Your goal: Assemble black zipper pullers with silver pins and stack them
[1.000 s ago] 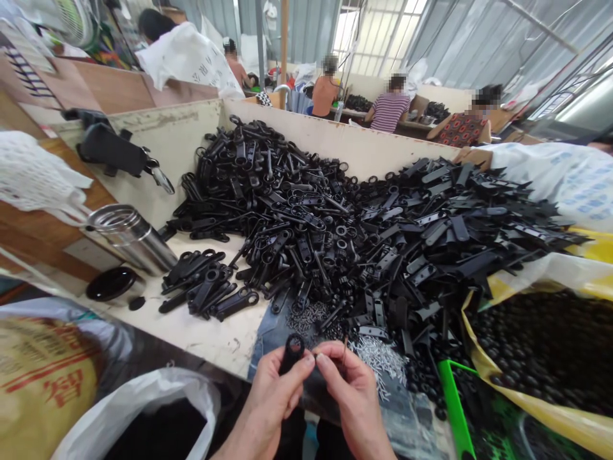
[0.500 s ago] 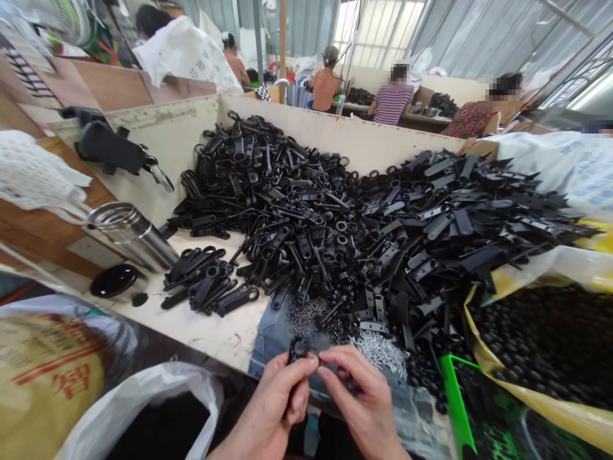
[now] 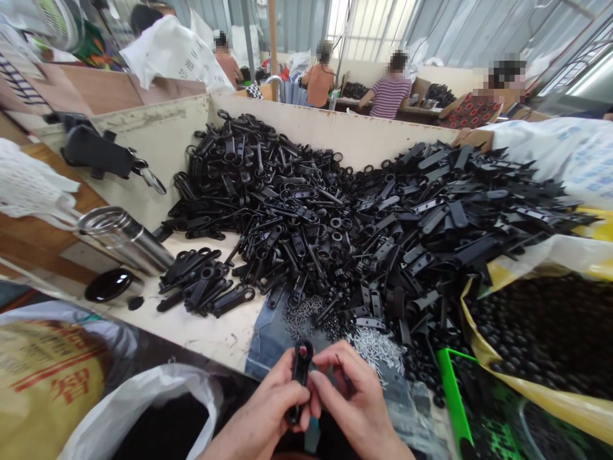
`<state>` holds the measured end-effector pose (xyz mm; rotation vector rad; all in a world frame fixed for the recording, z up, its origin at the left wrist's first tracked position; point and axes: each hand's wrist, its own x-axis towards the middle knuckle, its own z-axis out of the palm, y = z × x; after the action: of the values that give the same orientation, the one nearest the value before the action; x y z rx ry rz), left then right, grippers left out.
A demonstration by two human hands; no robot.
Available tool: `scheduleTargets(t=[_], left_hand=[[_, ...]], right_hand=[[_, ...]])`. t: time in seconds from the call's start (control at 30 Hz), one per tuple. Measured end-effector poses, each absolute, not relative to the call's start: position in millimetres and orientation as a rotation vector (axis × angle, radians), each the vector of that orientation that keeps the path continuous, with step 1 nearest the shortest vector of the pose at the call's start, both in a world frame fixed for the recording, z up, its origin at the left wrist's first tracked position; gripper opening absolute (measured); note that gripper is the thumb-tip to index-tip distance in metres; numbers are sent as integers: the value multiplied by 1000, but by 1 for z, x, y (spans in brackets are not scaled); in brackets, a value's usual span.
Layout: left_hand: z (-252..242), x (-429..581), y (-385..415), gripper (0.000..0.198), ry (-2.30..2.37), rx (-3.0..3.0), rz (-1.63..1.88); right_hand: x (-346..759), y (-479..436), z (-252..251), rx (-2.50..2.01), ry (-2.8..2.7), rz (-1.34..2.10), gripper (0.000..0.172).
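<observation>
Low in the middle, my left hand grips a black plastic handle part, with its ringed end pointing up and away from me. The thumb lies across its lower half. My right hand is close beside it, fingers curled and the thumb and fingertips near the part's right edge. Whatever sits between those fingertips is too small to make out. Just beyond the hands, silver pins and small dark metal pieces lie in little heaps on a dark blue cloth.
Black ringed parts and flat black pieces form a large heap. A smaller pile lies left, near a steel flask. A green crate and yellow bag stand right; a white sack sits left. People work behind.
The black handle part has turned in my left hand, so more of its length shows upright. My right hand stays close by, its fingers slightly shifted. The view has moved a little.
</observation>
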<state>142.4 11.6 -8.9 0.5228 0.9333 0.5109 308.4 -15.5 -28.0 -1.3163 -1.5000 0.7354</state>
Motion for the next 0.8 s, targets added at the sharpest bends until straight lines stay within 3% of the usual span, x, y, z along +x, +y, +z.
scheduleTargets(t=[0.23,0.53,0.8], left_hand=[[-15,133,9,36,1037,714,528],[-12,135,12,55,1084,731,584],[-2,138,21,36,1018,887,580]], right_hand=[[305,-10,-28,-1379,-1553,803,9],[296,-12,-25,-1503,-1412,837,8],[294,-13,-23,-1404,-1498,721,16]])
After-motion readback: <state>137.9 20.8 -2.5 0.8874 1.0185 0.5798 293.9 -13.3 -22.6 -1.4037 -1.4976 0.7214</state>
